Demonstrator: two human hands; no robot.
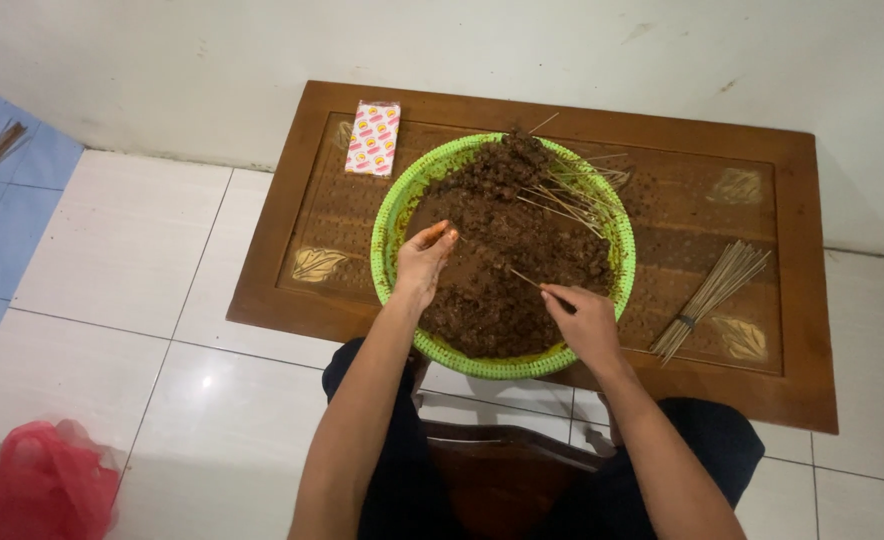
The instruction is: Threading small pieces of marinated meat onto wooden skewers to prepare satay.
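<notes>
My right hand (587,322) pinches a thin bamboo skewer (524,279), its tip over the brown meat pieces (502,250). My left hand (424,258) bunches its fingers narrowly on meat just inside the round green plastic basket's (390,215) near rim; open tabletop lies beyond my right fingers.

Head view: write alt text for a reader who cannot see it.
A person's left hand and right hand work over a green basket of brown marinated meat on a low wooden table, the right hand holding a thin wooden skewer. Filled skewers lie in the basket; a bundle of bare skewers lies to the right.
</notes>
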